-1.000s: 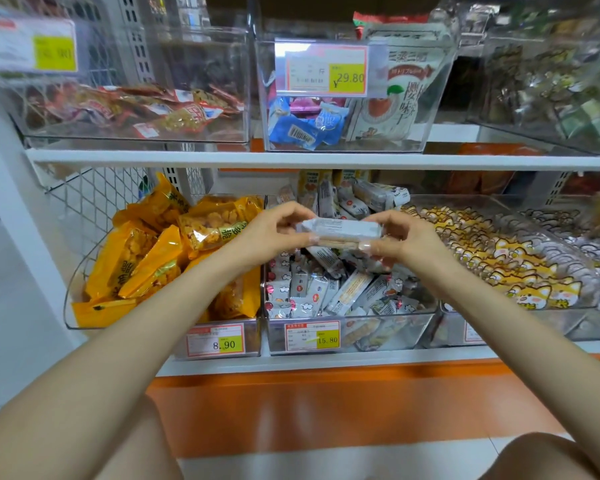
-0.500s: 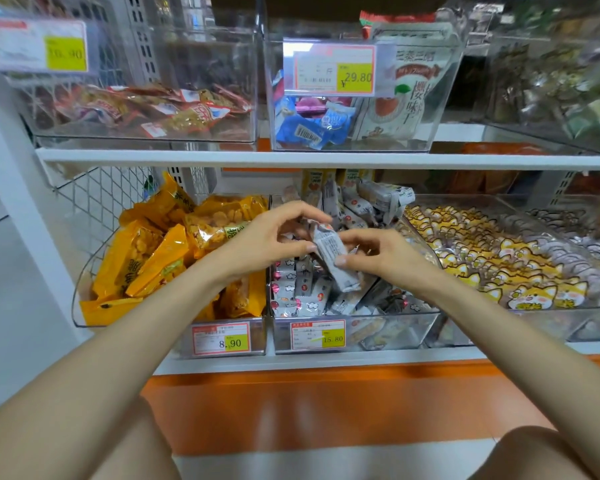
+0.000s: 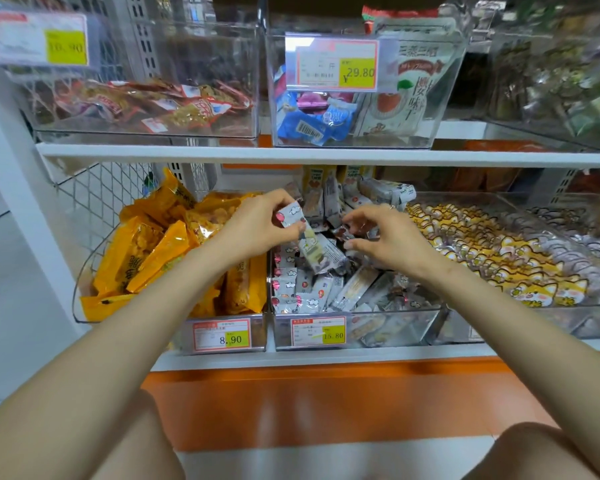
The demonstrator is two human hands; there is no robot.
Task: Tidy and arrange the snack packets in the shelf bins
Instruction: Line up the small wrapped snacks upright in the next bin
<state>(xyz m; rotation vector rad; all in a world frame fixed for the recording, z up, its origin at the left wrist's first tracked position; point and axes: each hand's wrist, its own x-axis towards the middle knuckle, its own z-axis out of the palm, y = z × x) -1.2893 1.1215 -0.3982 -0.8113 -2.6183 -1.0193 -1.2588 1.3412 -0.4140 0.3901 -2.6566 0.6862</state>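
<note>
At the left, yellow packets [image 3: 153,251] heap above their bin's rim. Just beside them the left hand [image 3: 253,230] pinches the upper end of a white snack packet [image 3: 321,252], which slants down onto the pile in the middle bin [image 3: 395,327]. The right hand [image 3: 385,240] hovers over that pile, fingers curled downward; whether round anything I cannot tell. Both hands sit in the gap under the upper shelf edge [image 3: 326,156], with cat-print packets [image 3: 499,258] lying flat to the right.

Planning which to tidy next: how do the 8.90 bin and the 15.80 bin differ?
The 8.90 bin holds large orange packets; the 15.80 bin holds small white packets. The 8.90 bin's are heaped loosely; the 15.80 bin's sit partly in rows at its left. Both are clear plastic, side by side.
</note>
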